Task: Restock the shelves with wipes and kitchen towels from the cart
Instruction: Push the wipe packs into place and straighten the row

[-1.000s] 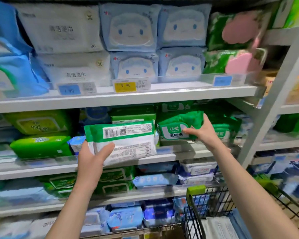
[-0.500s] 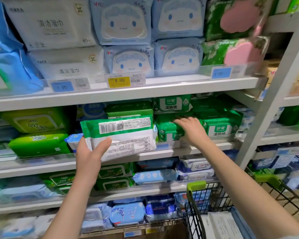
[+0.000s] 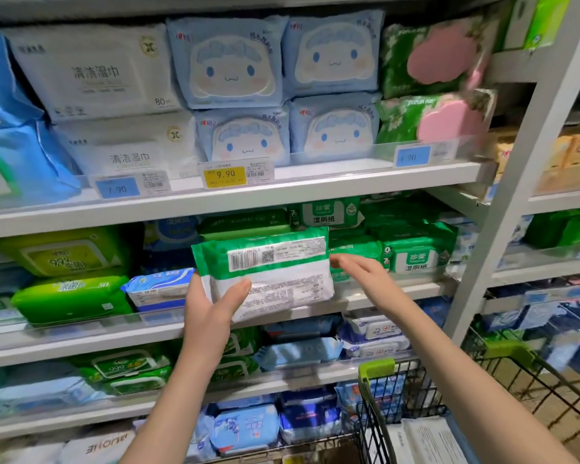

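Through the head camera I saw the left hand (image 3: 211, 309) clamped on a soft green-and-white plastic pack of wipes (image 3: 275, 266) at its lower left corner, thumb across the printed back, barcode facing me. The pack hung tilted in front of the white metal shelf (image 3: 399, 291) that held green wipe packs. The right hand (image 3: 365, 276) lay open, fingers loose, at the pack's right edge, perhaps touching it; blur hid that. A black wire cart with a green corner guard (image 3: 377, 370) stood below right.
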A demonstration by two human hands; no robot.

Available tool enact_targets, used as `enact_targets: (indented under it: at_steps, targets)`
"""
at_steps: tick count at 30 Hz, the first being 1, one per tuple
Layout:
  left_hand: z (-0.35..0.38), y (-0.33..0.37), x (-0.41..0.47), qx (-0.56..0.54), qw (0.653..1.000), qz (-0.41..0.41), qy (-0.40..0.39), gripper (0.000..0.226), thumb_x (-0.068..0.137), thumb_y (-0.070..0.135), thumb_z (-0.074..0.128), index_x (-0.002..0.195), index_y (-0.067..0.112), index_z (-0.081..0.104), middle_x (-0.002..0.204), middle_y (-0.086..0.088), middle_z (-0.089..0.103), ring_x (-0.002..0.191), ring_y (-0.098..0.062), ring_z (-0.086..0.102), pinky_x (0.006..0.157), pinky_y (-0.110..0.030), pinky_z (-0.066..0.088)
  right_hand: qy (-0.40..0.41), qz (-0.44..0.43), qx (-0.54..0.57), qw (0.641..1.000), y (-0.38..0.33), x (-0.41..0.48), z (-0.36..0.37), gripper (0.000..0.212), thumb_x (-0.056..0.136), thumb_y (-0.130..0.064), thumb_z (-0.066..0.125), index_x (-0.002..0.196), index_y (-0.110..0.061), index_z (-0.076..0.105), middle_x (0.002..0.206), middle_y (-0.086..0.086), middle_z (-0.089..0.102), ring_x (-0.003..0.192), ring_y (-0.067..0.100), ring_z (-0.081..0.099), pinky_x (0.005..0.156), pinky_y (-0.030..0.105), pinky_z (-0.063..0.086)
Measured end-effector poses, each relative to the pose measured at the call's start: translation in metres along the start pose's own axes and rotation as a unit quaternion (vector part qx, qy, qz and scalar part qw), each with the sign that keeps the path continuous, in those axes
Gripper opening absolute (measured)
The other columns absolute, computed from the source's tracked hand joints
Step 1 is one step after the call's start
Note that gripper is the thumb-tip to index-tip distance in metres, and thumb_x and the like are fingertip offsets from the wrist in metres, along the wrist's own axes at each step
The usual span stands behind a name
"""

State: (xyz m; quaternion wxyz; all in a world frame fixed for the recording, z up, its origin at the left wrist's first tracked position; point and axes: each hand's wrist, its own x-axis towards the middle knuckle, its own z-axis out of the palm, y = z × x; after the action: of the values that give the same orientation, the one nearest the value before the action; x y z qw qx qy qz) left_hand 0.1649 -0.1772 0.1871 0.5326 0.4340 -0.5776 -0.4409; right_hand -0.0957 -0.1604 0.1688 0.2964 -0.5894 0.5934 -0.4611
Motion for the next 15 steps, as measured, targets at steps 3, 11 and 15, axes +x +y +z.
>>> enact_targets:
  at_steps: [3, 11, 15]
  targets:
    - [0.023, -0.004, -0.002, 0.002, 0.999, -0.01, -0.037, 0.101, 0.076, 0.042, 0.076, 0.152, 0.016, 0.016, 0.156, 0.004, 0.021, 0.143, -0.015, 0.02, 0.111, -0.031, 0.02, -0.01, 0.008, 0.048, 0.999, -0.008, -0.021, 0.004, 0.032, 0.088, -0.046, 0.059, 0.093, -0.014, 0.065, 0.094, -0.006, 0.064, 0.089, 0.006, 0.058, 0.085, 0.025, 0.044]
    - [0.072, 0.011, 0.014, 0.192, 0.974, 0.05, -0.109, 0.037, 0.085, 0.042, 0.066, 0.109, 0.019, 0.049, 0.125, 0.01, 0.042, 0.118, -0.008, 0.041, 0.095, -0.023, 0.033, 0.116, 0.002, 0.035, 0.993, 0.001, -0.026, -0.035, 0.04, 0.087, -0.033, 0.066, 0.098, 0.005, 0.063, 0.096, 0.028, 0.064, 0.091, 0.038, 0.061, 0.085, 0.045, 0.05]
    - [0.095, 0.018, 0.026, 0.286, 0.949, 0.075, -0.105, 0.053, 0.087, 0.045, 0.062, 0.121, 0.006, 0.052, 0.138, -0.005, 0.037, 0.127, -0.021, 0.038, 0.094, -0.019, 0.027, 0.146, -0.02, 0.036, 0.988, -0.002, -0.02, -0.052, 0.009, 0.09, -0.013, 0.064, 0.098, -0.013, 0.068, 0.094, 0.004, 0.072, 0.087, 0.016, 0.066, 0.078, 0.028, 0.052]
